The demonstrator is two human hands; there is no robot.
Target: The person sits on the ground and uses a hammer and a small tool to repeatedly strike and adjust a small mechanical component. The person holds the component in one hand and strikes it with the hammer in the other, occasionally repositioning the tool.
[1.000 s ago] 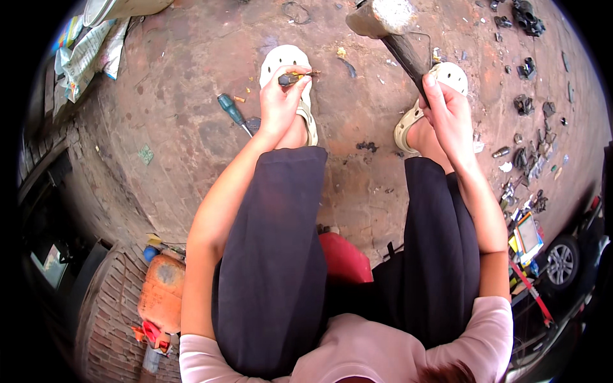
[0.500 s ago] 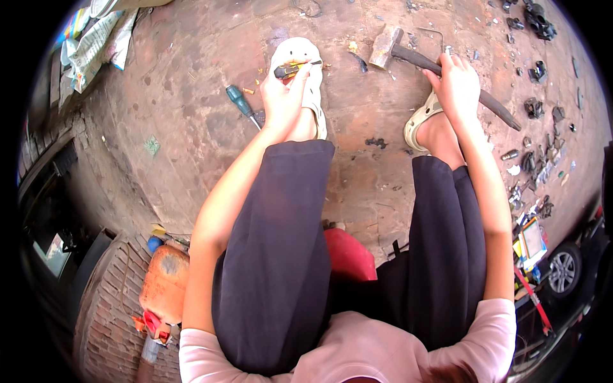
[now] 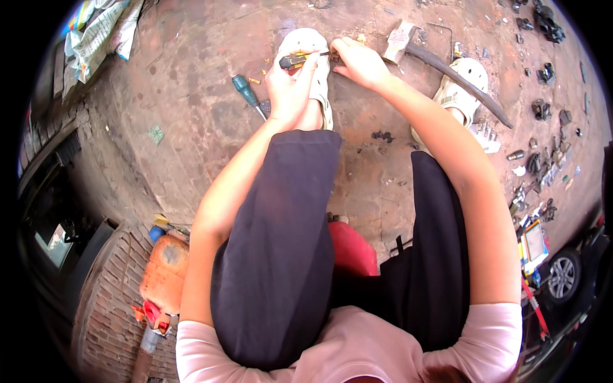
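To the left of the hammer (image 3: 447, 73), the person's left hand (image 3: 287, 92) is closed around a black-and-yellow handle (image 3: 294, 62) above the left clog (image 3: 305, 39); the fingers cover so much of it that I can't make out what kind of tool it belongs to, though a thin dark end pokes out toward the hammer. Between that end and the hammer's head is the right hand (image 3: 359, 64), knuckles up, fingertips drawn in close to the thin end; its palm is turned away, so I can't tell whether it is pinching something or only touching. The hammer's handle slants across the right clog (image 3: 474, 67), hiding a strip of it, and I can't see whether wood and clog touch; the forearm hides more of the clog's heel. Well left of the hammer lies a green-handled screwdriver (image 3: 244, 88), its tip lost behind the left arm. Just beyond the hammer's head is a thin bent rod (image 3: 440, 26). Far to the hammer's right, black parts (image 3: 549, 25) run toward the dark rim, too small to name. Nearer the person than the hammer, a red object (image 3: 353, 252) is mostly covered by the trouser legs.
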